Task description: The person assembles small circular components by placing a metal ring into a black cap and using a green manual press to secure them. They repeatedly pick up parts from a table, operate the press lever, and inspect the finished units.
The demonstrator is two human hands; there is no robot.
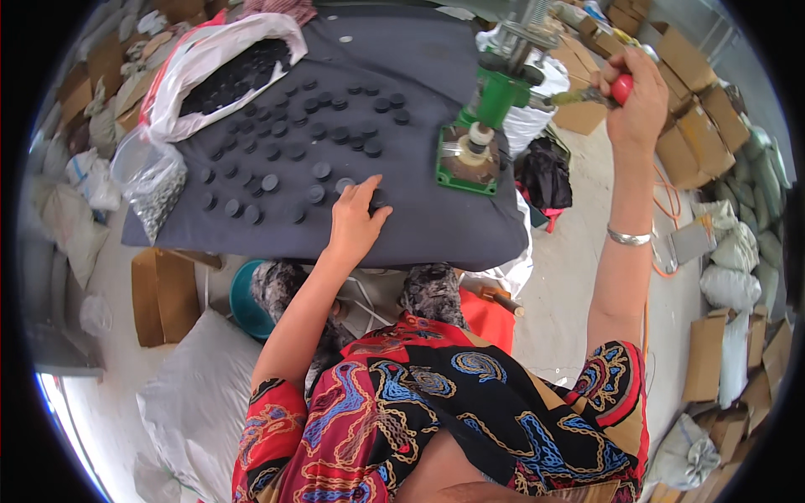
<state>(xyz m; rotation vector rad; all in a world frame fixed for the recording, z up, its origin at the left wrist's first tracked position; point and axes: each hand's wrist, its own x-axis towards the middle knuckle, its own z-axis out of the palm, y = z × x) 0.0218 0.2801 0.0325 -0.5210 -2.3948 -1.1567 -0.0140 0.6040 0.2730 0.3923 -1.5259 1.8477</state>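
My right hand (635, 96) is closed round the red ball knob (621, 89) on the lever of a green hand press (489, 105), raised to the right of the table. A metal plunger stands over a round metal seat (480, 140) on the press base. Low over the cloth, my left hand (355, 220) has its thumb and forefinger apart, on either side of a black round cap (380, 199). Whether they touch it, I cannot tell. Beside its other fingertips lies another cap (345, 184). Several more black caps (339, 135) are scattered beyond, some stacked.
A white and red bag (288, 33) full of black pieces lies open at the far left. Beside it, a clear bag (151, 180) holds small grey pieces. The dark cloth-covered table (419, 63) ends just before my knees. Cardboard boxes (692, 142) and sacks crowd the right side.
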